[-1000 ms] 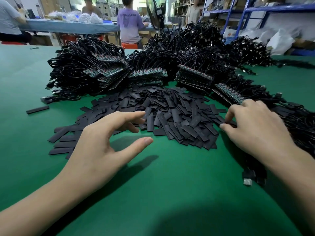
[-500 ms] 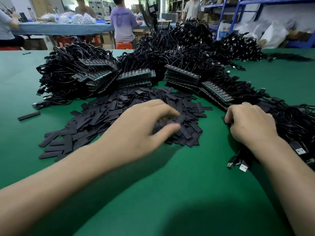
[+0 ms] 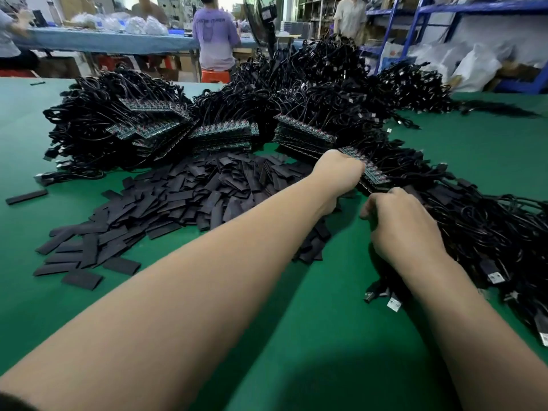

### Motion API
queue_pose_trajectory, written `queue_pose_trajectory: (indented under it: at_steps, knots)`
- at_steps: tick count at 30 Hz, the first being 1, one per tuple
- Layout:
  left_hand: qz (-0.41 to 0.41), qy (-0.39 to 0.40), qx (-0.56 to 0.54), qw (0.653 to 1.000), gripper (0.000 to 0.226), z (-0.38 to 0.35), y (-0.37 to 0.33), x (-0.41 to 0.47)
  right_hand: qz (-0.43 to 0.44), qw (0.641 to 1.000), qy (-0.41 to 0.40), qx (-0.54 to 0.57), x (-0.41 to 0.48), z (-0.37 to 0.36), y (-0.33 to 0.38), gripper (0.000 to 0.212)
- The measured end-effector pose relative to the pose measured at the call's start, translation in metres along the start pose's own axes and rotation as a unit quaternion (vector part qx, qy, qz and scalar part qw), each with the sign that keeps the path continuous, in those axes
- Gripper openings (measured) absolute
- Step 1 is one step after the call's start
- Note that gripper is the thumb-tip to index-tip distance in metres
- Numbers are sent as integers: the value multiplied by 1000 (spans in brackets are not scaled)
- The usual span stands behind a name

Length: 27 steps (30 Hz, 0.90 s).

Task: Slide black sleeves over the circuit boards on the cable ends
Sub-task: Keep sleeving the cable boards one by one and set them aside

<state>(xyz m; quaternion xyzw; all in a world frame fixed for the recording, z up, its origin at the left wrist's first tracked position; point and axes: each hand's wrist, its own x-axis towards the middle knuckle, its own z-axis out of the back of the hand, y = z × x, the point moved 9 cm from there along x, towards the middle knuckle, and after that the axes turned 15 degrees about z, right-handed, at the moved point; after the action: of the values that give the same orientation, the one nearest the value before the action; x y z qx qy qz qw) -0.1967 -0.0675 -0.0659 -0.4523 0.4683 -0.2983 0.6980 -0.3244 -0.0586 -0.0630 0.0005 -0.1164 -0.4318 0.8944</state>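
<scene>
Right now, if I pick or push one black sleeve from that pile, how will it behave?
Sleeves lie flat and thin, so probably light and floppy. They overlap loosely, so a push likely scatters several. Flat, so unlikely to roll; maybe hard to pinch off the mat.

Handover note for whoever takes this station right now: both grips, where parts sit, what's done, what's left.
Left grip: extended across, fingers curled at the near row of circuit boards; whether it pinches a sleeve is hidden.
Right grip: curled beside that row's near end, over the cables; what it holds is hidden.
Sleeves: loose pile on the green table.
Board stacks: bare, behind the pile.
Done: no sleeved board clearly visible.
Left: sleeve the near row, then the stacks.
</scene>
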Motion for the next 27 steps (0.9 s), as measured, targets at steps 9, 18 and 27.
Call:
queue_pose_trajectory:
  at_steps: [9, 18, 27]
  knots:
    - [6, -69, -11, 998, 11, -10, -9, 28, 85, 995, 13, -52, -5, 0, 53, 23]
    - [47, 23, -182, 982, 20, -25, -18, 37, 67, 997, 41, 24, 1, -17, 48, 38]
    - [75, 80, -300, 948, 36, -51, -23, 27, -9, 994, 45, 101, -2, -17, 29, 43]
